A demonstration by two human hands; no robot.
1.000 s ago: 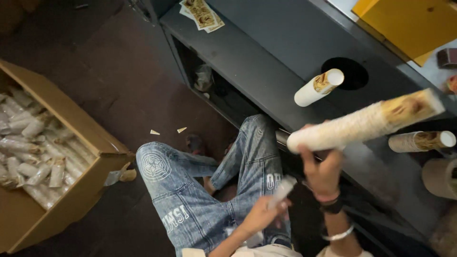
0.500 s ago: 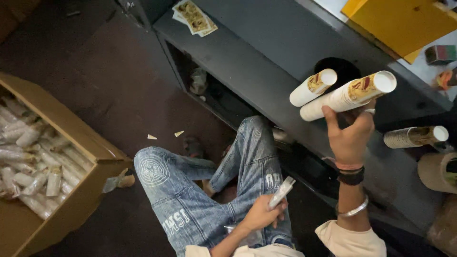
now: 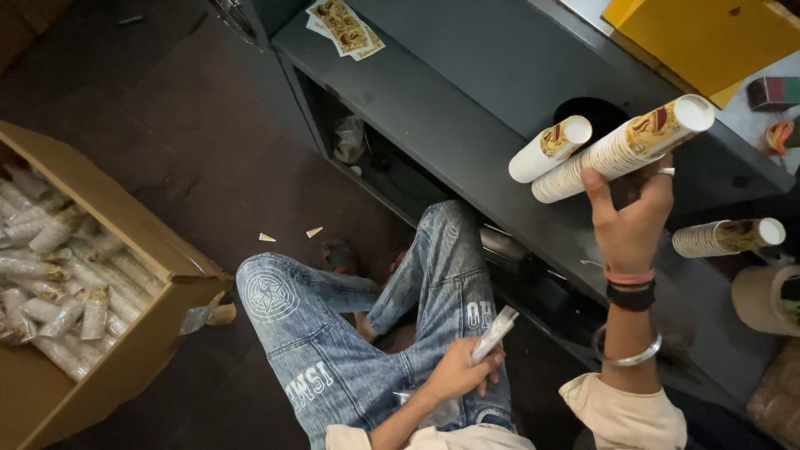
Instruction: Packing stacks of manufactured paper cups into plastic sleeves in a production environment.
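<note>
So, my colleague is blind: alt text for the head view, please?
A seated person's right hand lifts a stack of paper cups over a dark machine top; the left hand holds a flat pale wrapper over jeans.

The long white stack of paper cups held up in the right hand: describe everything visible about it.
The long white stack of nested paper cups is ribbed along its length, with a gold-and-red printed cup at its upper end. It tilts up to the right above the dark grey shelf. The right hand grips its lower part from beneath.
</note>
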